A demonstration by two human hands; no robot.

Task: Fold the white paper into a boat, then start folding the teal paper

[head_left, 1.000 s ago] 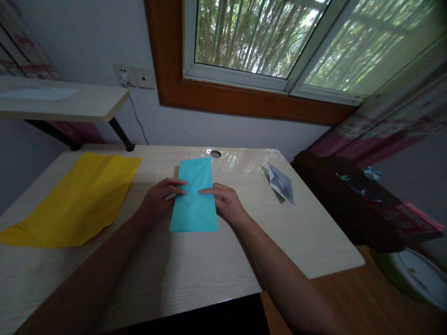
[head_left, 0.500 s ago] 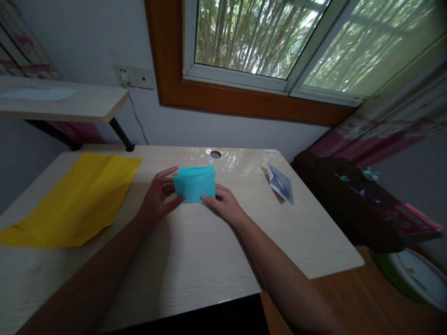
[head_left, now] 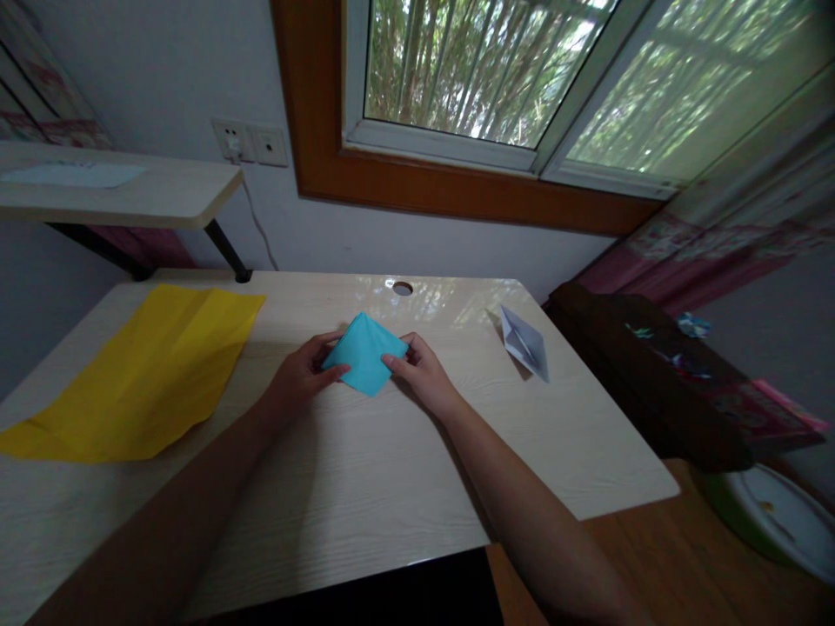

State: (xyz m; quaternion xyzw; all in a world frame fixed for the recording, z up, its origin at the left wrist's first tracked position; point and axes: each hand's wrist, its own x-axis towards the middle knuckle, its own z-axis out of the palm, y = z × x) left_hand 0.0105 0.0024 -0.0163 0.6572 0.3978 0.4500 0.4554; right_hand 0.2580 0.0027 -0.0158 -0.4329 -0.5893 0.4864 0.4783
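Note:
A folded sheet of light blue paper point(head_left: 364, 355) is held between both hands, a little above the middle of the desk. Turned on its corner, it shows a diamond-like outline, one point toward the window and one toward me. My left hand point(head_left: 305, 372) pinches its left corner, thumb on the near face and fingers behind. On the opposite corner, my right hand point(head_left: 421, 369) grips in the same way with its thumb on top. The fingers behind the paper are partly hidden.
A large yellow sheet point(head_left: 143, 374) lies on the desk point(head_left: 365, 496) at the left. Toward the right stands a folded whitish paper piece point(head_left: 524, 343). A raised shelf point(head_left: 130, 187) sits at the back left, and a round cable hole point(head_left: 403, 289) is near the back edge.
The blue paper has turned from an upright rectangle to a diamond-like position. My right hand has shifted its hold up along the right side; my left hand has stayed at the left.

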